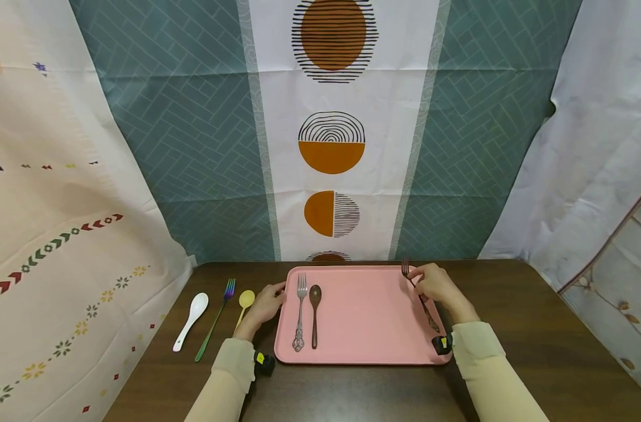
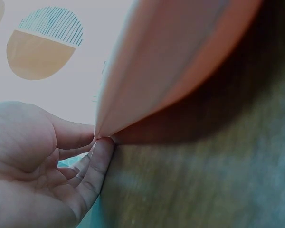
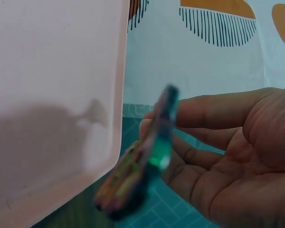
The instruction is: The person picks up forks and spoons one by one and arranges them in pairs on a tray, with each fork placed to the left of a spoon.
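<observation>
Brown table (image 1: 362, 395); pink tray (image 1: 370, 319) on it, silver fork (image 1: 300, 312) and brown spoon (image 1: 315, 298) side by side within its left end. Left hand (image 1: 266, 305): pinching tray's left rim. Right hand (image 1: 437, 285): pinching dark fork (image 1: 430, 318) over tray's right end. Behind: patterned cloth (image 1: 331, 158).

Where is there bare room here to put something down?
The pink tray is bare between the brown spoon and the dark fork in the right hand. So is the table right of the right sleeve. Left of the tray is crowded with the white spoon, green-handled fork, yellow spoon and left hand.
</observation>
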### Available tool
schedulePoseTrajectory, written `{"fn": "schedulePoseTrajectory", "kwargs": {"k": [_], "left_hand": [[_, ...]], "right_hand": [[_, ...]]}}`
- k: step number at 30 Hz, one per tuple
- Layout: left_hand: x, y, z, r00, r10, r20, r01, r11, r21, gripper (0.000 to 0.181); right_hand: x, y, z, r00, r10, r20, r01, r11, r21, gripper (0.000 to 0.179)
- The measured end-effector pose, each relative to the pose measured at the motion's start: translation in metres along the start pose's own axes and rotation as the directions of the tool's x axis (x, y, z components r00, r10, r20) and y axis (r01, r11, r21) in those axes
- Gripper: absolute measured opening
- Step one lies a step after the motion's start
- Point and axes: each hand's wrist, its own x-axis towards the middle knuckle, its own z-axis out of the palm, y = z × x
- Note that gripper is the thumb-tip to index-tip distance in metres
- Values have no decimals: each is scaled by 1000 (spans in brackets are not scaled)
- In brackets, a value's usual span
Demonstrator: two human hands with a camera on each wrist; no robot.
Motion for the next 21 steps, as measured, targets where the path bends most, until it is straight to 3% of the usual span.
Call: {"fn": "schedulePoseTrajectory", "kwargs": {"k": [21], "left_hand": [[2,-4,0,1000,-1,8,1,1000,-1,44]], "right_hand": [[3,-22,17,999,15,36,-12,997,-72,49]]}}
